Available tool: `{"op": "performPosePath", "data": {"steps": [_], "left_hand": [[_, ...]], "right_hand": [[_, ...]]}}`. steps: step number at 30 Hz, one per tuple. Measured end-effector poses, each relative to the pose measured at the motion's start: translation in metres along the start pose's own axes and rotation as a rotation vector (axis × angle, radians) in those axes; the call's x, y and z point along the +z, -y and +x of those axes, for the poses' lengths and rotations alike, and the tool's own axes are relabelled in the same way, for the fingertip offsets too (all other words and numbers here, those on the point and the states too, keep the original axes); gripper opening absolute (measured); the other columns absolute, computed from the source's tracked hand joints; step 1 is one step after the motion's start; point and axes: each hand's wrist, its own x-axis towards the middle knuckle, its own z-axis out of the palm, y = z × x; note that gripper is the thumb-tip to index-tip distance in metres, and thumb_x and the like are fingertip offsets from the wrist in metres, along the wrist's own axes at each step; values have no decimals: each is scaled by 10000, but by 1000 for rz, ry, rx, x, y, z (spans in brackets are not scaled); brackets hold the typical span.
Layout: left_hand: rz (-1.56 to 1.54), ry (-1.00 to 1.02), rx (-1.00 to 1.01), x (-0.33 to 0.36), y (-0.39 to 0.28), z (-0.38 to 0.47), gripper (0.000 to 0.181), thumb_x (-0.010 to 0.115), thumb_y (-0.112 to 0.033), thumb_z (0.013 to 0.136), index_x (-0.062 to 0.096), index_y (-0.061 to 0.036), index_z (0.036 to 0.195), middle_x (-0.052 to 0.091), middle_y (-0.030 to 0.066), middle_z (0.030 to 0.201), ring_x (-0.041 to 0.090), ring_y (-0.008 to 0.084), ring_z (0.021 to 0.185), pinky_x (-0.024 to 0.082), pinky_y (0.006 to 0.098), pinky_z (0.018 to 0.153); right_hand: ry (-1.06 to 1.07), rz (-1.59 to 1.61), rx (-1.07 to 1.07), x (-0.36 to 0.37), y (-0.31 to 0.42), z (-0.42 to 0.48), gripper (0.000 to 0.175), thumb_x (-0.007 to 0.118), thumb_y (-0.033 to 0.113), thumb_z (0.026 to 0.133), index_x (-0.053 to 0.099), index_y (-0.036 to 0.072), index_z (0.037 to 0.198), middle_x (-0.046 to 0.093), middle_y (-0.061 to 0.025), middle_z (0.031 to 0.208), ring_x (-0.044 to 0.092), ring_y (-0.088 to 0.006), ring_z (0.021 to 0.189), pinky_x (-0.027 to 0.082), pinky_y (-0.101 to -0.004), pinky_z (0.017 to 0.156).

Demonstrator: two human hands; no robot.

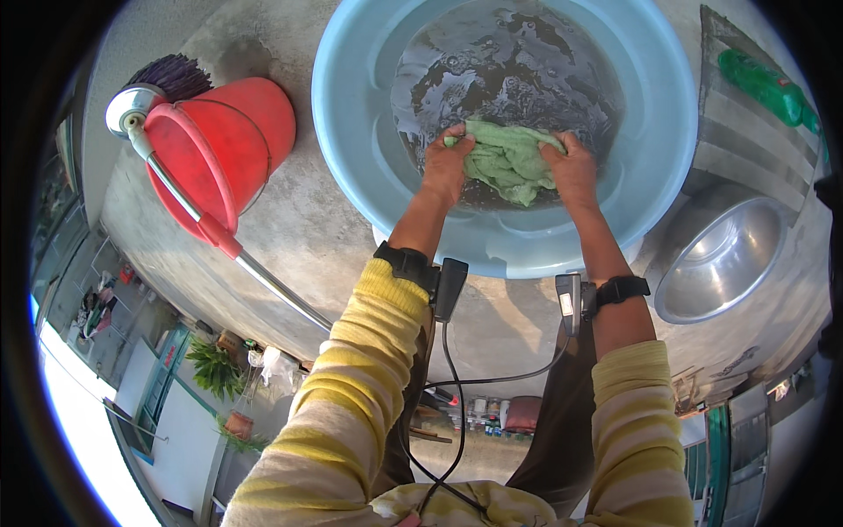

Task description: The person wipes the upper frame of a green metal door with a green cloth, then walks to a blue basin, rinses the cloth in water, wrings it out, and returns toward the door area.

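A wet, bunched green cloth (510, 161) is stretched between my two hands, low over the dark, rippling water (500, 72) of a large light-blue plastic basin (665, 112). My left hand (448, 161) grips the cloth's left end, thumb on top. The right end is pinched in my right hand (570, 165). Both hands are inside the basin, near its side closest to me. Folds hang down between them towards the water; whether their lower edge touches it is hard to tell.
Left of the basin, a red plastic bucket (263, 118) lies tilted beside a mop with a metal handle (283, 290). On the right are a metal bowl (724, 257) and a green plastic bottle (761, 85) lying on a striped mat (744, 151). Cables cross before my body.
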Motion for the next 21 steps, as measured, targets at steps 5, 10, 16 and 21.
{"op": "performPosePath", "data": {"steps": [5,10,16,21], "left_hand": [[-128,-225,42,-16,9,18,223,559,-209,872,537,-87,1058,598,74,997,591,209,869,495,347,706],[-204,-75,-238,-6,26,13,451,641,-304,815,442,-181,1201,489,69,1207,517,249,1037,455,468,774],[-360,264,-281,19,20,1,527,645,-409,796,477,-94,1183,519,95,1178,517,270,1049,421,447,882],[-417,471,-281,35,7,0,470,647,-415,795,546,-65,1091,591,99,1041,560,252,979,444,394,872]], "right_hand": [[-256,-224,-30,-6,-5,-6,539,652,219,738,458,63,1216,528,-221,1148,517,-348,1052,396,-383,908],[-8,-433,-190,20,-1,-17,503,675,210,714,516,66,1169,523,-183,1159,539,-329,997,431,-375,854],[445,907,374,9,19,-47,300,559,201,826,572,51,1085,610,-37,997,584,-150,883,460,-315,760],[683,1302,717,-10,20,-61,361,570,248,841,524,45,1137,602,-45,1021,590,-161,909,472,-314,821]]}}
